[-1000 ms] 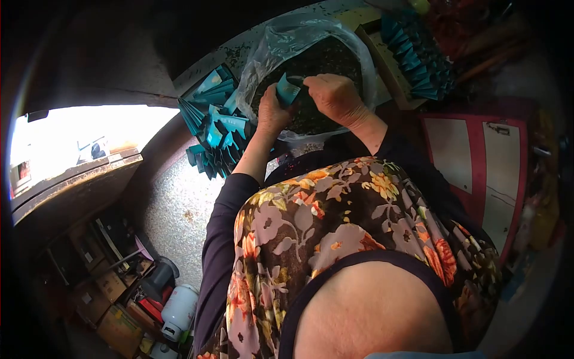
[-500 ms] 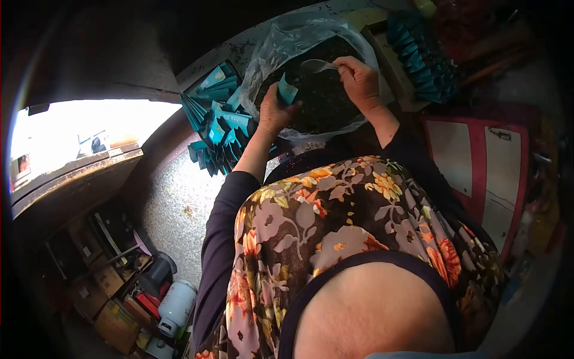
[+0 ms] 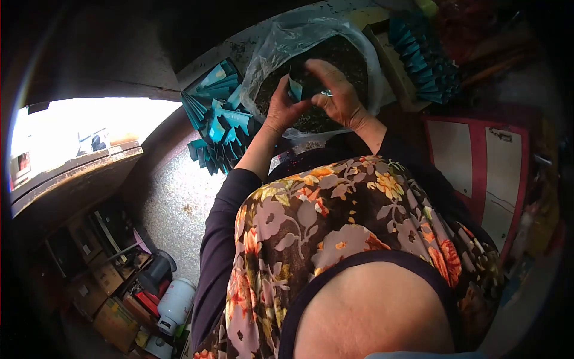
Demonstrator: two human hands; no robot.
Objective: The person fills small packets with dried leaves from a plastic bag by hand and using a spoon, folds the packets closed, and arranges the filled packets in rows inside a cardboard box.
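My left hand [image 3: 283,109] is closed on a small teal paper packet [image 3: 295,90], held upright with its top end open. Beside it, my right hand [image 3: 342,100] has its fingers stretched toward the packet, slightly blurred. A shiny bit of the spoon [image 3: 326,93] shows at the right palm; the rest of the spoon is hidden. The two thumbs nearly meet. Both hands are over a clear plastic bag [image 3: 272,45] with its mouth spread wide, full of dark, loose, leaf-like bits [image 3: 344,54].
Folded teal packets [image 3: 224,122] lie heaped left of the bag. More teal packets [image 3: 412,57] stand in a row in a box [image 3: 382,45] at right. A red-framed white cabinet [image 3: 475,161] is near my right arm. A white gas cylinder [image 3: 177,304] and cardboard boxes stand lower left.
My right hand has come left and down from over the dark bits to the packet, the spoon now mostly hidden in it. My left hand has shifted slightly right with the packet.
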